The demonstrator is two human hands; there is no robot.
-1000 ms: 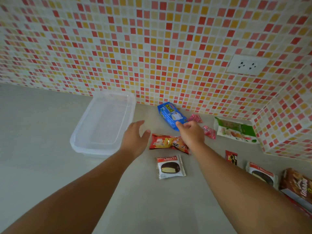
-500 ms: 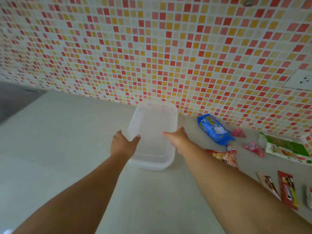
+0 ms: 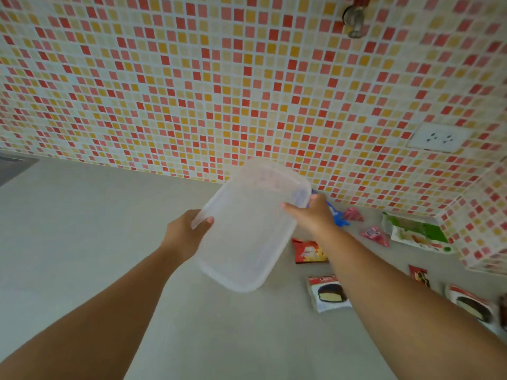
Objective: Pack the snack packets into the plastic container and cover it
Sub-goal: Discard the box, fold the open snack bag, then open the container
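A clear rectangular plastic container (image 3: 247, 234) is lifted off the grey counter and tilted, held at its two long sides. My left hand (image 3: 183, 234) grips its left edge and my right hand (image 3: 312, 215) grips its right edge. Whether its lid is on it I cannot tell. To the right on the counter lie snack packets: a blue packet (image 3: 336, 215) mostly hidden behind my right hand, a red-orange packet (image 3: 308, 250), a white chocolate-pie packet (image 3: 327, 293), two small pink packets (image 3: 354, 214) (image 3: 375, 235), and a green-white packet (image 3: 417, 234).
The mosaic tile wall (image 3: 219, 91) runs along the back and juts out in a corner at right (image 3: 485, 229). A wall socket (image 3: 439, 137) and a metal tap (image 3: 355, 20) sit on it. More packets (image 3: 418, 275) (image 3: 472, 305) lie at far right.
My hands left the packets, took hold of the container on both sides and lifted it off the counter, tilting it. The view has swung back toward the right.
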